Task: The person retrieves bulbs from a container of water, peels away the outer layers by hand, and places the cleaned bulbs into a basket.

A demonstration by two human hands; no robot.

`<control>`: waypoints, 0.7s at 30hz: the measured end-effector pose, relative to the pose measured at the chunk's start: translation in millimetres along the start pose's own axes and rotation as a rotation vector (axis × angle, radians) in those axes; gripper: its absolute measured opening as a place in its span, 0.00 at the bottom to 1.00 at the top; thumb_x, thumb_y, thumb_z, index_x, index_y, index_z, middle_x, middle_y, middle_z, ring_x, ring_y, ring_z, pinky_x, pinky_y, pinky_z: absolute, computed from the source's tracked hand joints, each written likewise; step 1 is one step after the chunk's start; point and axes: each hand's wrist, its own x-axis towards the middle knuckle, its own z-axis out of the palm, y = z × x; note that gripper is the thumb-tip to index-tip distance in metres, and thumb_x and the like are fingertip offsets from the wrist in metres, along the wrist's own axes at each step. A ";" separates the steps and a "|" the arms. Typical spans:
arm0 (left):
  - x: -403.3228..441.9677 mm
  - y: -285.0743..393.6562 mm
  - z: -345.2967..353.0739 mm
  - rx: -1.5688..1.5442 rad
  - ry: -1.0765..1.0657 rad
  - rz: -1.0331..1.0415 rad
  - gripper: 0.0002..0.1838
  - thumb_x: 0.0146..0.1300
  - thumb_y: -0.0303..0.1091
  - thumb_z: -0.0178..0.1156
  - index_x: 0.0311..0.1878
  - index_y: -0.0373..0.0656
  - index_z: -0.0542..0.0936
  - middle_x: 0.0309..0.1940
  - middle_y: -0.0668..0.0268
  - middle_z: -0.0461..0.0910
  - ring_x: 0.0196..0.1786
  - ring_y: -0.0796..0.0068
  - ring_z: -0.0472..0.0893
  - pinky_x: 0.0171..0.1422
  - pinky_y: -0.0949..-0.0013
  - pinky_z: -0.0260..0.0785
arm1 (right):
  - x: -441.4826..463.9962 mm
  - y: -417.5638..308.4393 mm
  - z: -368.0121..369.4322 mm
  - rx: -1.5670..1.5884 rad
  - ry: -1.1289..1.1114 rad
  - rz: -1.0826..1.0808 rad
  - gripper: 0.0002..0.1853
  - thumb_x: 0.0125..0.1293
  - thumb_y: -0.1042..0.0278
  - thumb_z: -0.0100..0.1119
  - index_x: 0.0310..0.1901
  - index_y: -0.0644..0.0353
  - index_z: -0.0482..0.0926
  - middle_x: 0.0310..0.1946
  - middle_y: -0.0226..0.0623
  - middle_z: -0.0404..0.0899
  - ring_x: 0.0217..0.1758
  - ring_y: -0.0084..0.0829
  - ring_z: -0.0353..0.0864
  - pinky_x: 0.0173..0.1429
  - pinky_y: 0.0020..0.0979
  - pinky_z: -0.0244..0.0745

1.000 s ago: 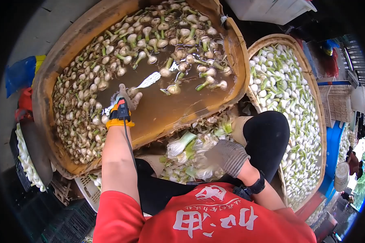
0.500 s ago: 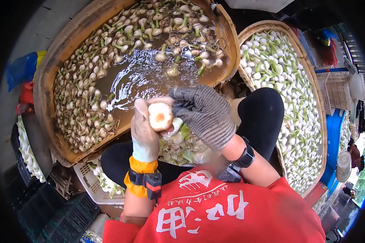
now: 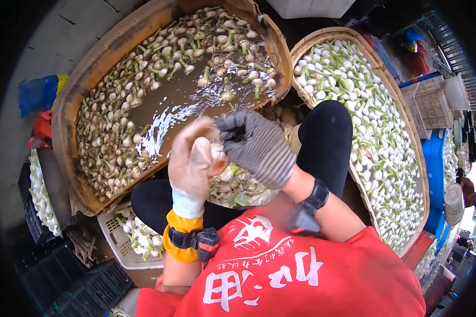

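A whitish garlic bulb [image 3: 218,152] shows between my two hands, mostly covered by fingers. My left hand [image 3: 193,158], in a thin pale glove with an orange cuff, is closed around it. Right against the bulb is my right hand [image 3: 256,148], in a grey striped knit glove, its fingers curled in. Whether those fingers hold anything is hidden. Below the hands, pale and green peelings [image 3: 240,187] lie in a heap between my knees. In front is a large tub [image 3: 63,124] of brown water with several unpeeled, muddy garlic bulbs [image 3: 108,113].
To the right stands a second tub [image 3: 415,153] full of clean white bulbs [image 3: 375,132] with green stems. A white basket [image 3: 122,245] of bulbs sits by my left knee. Dark crates [image 3: 98,280] are at lower left; a blue bin [image 3: 433,169] stands at far right.
The bulb has turned in my left hand; its round cut end faced me before and is now mostly covered. My left fingers have moved up and over it. The view has shifted slightly.
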 end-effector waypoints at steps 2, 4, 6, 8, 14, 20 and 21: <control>-1.0 -8.9 -1.8 -0.132 0.071 0.010 0.30 0.76 0.53 0.46 0.66 0.34 0.68 0.47 0.59 0.79 0.44 0.71 0.80 0.51 0.69 0.75 | -1.9 -4.4 -2.8 0.306 -0.005 0.119 0.18 0.59 0.72 0.65 0.50 0.67 0.75 0.39 0.37 0.81 0.42 0.24 0.80 0.50 0.27 0.78; -13.1 -19.8 -3.5 -0.339 0.105 -0.131 0.31 0.76 0.54 0.46 0.66 0.34 0.67 0.45 0.60 0.80 0.43 0.71 0.80 0.49 0.69 0.76 | -3.8 -2.0 5.5 0.321 -0.010 0.093 0.18 0.59 0.72 0.66 0.50 0.67 0.75 0.39 0.37 0.81 0.42 0.24 0.80 0.50 0.27 0.78; -23.2 -37.5 -8.8 -1.109 -0.106 -0.520 0.30 0.75 0.55 0.45 0.64 0.35 0.68 0.41 0.62 0.80 0.38 0.71 0.80 0.42 0.72 0.75 | -9.4 -12.7 10.9 0.321 -0.038 0.111 0.19 0.56 0.72 0.67 0.50 0.63 0.76 0.41 0.35 0.80 0.43 0.25 0.81 0.52 0.28 0.77; -30.3 -11.0 -9.8 -1.019 -0.162 -0.507 0.30 0.75 0.56 0.45 0.62 0.36 0.69 0.40 0.62 0.80 0.37 0.71 0.79 0.42 0.71 0.74 | -10.2 -34.1 11.0 0.137 -0.072 0.055 0.18 0.57 0.74 0.66 0.50 0.62 0.77 0.41 0.35 0.80 0.44 0.25 0.81 0.52 0.28 0.77; -51.8 18.0 -20.9 -0.852 -0.259 -0.422 0.40 0.71 0.63 0.46 0.68 0.34 0.63 0.54 0.51 0.76 0.43 0.64 0.80 0.46 0.68 0.73 | 85.1 -33.9 -27.0 -0.431 0.543 -0.513 0.12 0.60 0.73 0.63 0.46 0.60 0.81 0.38 0.42 0.84 0.42 0.36 0.85 0.49 0.32 0.79; -59.4 18.5 -22.8 -0.752 -0.196 -0.405 0.33 0.72 0.58 0.48 0.62 0.35 0.69 0.49 0.57 0.79 0.40 0.72 0.81 0.42 0.75 0.73 | 37.3 -11.3 -34.7 -0.521 0.165 -0.075 0.12 0.62 0.69 0.66 0.46 0.60 0.83 0.40 0.39 0.86 0.43 0.30 0.85 0.52 0.29 0.78; -58.0 19.7 -21.7 -0.537 -0.173 -0.404 0.30 0.74 0.56 0.46 0.60 0.35 0.71 0.47 0.58 0.80 0.38 0.75 0.81 0.39 0.76 0.72 | 20.8 -11.1 -29.2 -0.468 0.053 -0.053 0.12 0.64 0.69 0.64 0.48 0.60 0.84 0.41 0.39 0.86 0.44 0.29 0.85 0.52 0.29 0.78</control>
